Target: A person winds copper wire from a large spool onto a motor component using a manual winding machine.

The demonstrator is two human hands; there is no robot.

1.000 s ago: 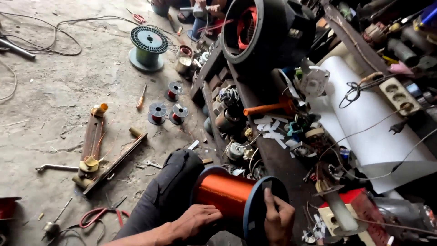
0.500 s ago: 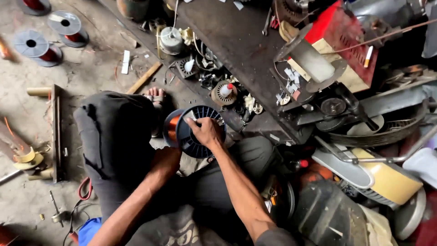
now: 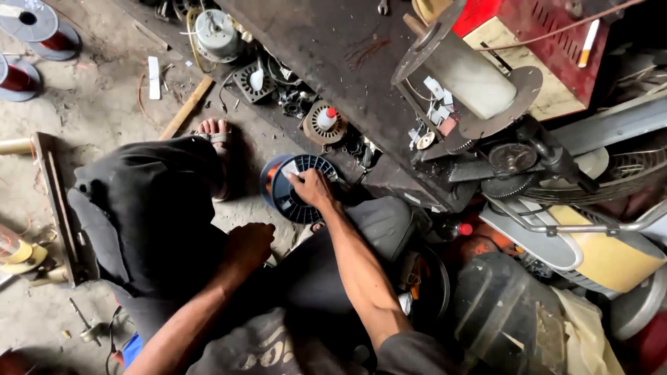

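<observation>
Floor (image 3: 104, 104) of bare concrete takes most of the view, with a dark metal table (image 3: 333, 62) slanting across the top, heaped with a red box, a pale cylinder and gear wheels, and fan parts piled lower right. Your black-trousered knee (image 3: 146, 208) fills the left centre, a sandalled foot (image 3: 217, 135) just past it, and the spool of copper wire (image 3: 295, 187) stands on the floor between foot and table edge. Your right hand (image 3: 313, 189) is clamped on the spool's dark ribbed flange, fingers curled over it; your left hand (image 3: 249, 244) rests loosely closed on your leg, holding nothing that shows.
</observation>
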